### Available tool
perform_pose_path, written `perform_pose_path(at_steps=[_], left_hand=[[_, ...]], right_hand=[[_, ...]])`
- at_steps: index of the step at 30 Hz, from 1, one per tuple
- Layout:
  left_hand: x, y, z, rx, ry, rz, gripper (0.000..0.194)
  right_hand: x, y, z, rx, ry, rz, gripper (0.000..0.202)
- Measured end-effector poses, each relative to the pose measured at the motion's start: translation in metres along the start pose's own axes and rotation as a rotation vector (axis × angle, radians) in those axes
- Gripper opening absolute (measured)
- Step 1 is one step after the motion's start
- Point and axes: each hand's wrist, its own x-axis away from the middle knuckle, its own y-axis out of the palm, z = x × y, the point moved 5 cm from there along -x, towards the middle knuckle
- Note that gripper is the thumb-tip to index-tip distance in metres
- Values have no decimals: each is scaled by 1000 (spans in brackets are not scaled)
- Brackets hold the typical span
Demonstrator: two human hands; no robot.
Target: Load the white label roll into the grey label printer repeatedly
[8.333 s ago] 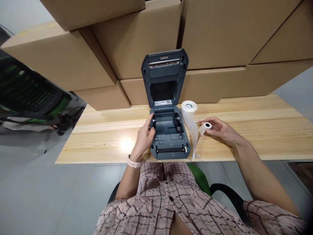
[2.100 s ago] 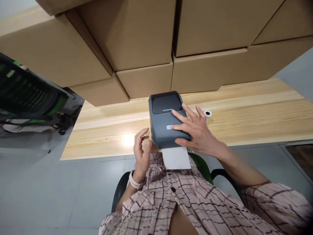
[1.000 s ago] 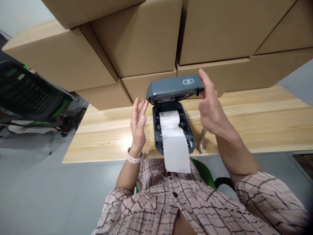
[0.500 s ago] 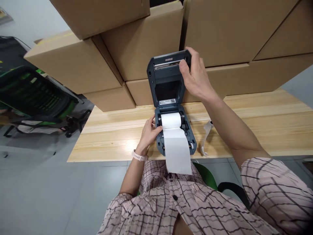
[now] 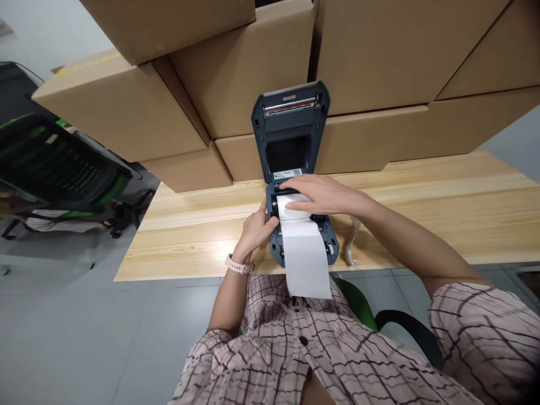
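Observation:
A dark grey label printer (image 5: 276,251) sits at the table's front edge with its lid (image 5: 290,126) swung up. Inside lies a white paper roll (image 5: 287,213), and its strip (image 5: 306,261) runs out over the front toward my lap. My left hand (image 5: 254,229) grips the printer's left side, its thumb over the rim and the other fingers along the outer wall. Across the top of the roll reaches my right hand (image 5: 327,195), with fingers stretched out and apart; it partly hides the roll and the right roll holder.
Cardboard boxes (image 5: 358,53) are stacked behind the printer on the wooden table (image 5: 181,236). A curled white paper strip (image 5: 351,247) lies right of the printer. An office chair (image 5: 54,163) stands at the left, and a green seat (image 5: 356,304) shows beneath me.
My right hand has let go of the raised lid and moved down to the paper roll. The lid stays up by itself. My left hand keeps its place on the printer.

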Motion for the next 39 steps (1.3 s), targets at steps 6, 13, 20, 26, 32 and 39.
perform_pose_path(at_steps=[6, 13, 20, 26, 32, 39], left_hand=[[-2, -3, 7, -91, 57, -39, 64], [-1, -1, 3, -36, 44, -32, 70], [1, 0, 2, -12, 35, -23, 74], [0, 1, 1, 8, 18, -25, 73], [1, 1, 0, 57, 24, -7, 71], [-1, 2, -3, 56, 26, -22, 68]], right_hand=[[-28, 31, 15, 105, 50, -391, 88], [-17, 1, 12, -155, -87, -305, 96], [65, -56, 46, -913, 41, 10, 112], [83, -58, 81, -896, 469, 423, 93], [46, -27, 144, -836, 430, 474, 87], [31, 19, 175, -735, 443, 373, 95]])
